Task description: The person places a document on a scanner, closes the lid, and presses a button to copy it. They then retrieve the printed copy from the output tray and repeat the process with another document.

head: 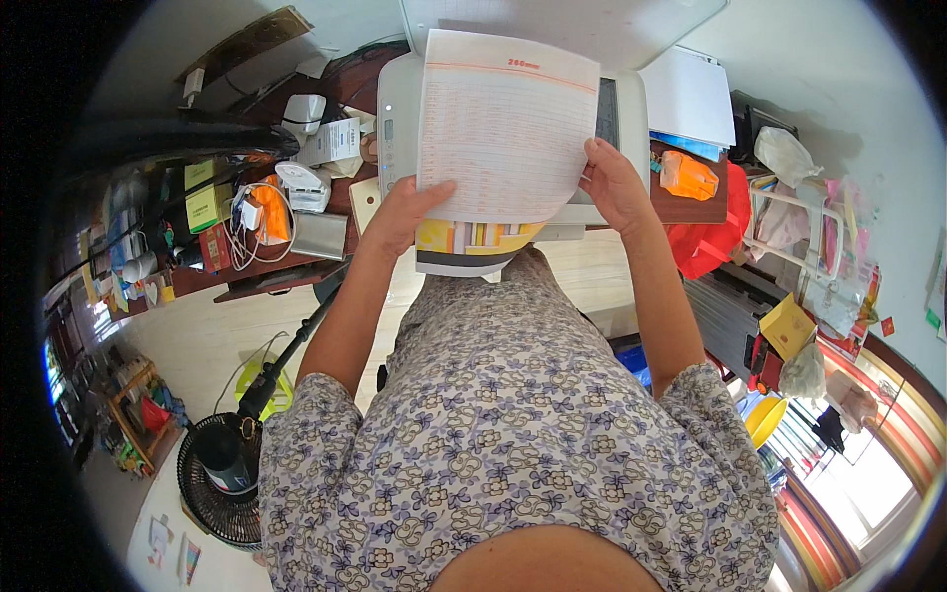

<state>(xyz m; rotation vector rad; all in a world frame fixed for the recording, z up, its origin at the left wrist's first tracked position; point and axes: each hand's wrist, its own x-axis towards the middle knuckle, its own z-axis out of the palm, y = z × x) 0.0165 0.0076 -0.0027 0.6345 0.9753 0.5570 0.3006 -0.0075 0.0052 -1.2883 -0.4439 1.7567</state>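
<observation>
Between my hands is a page (510, 140) with orange print and ruled rows. A yellow, grey and black printed part (462, 244) shows below its lower edge; whether the two are joined I cannot tell. My left hand (403, 214) grips the page's lower left edge, thumb on top. My right hand (614, 181) pinches its right edge between thumb and fingers. Behind the page stands a white flatbed printer-scanner (632, 140) with its lid (562, 29) raised. A strip of dark scanner glass (608, 111) shows to the right of the page.
White paper sheets (688, 96) and an orange packet (688, 175) lie right of the scanner. Leftward are a white cable (240, 255), a metallic grey box (319, 235) and a white device (303, 185). A black fan (222, 473) stands at lower left, near a green stool (270, 385).
</observation>
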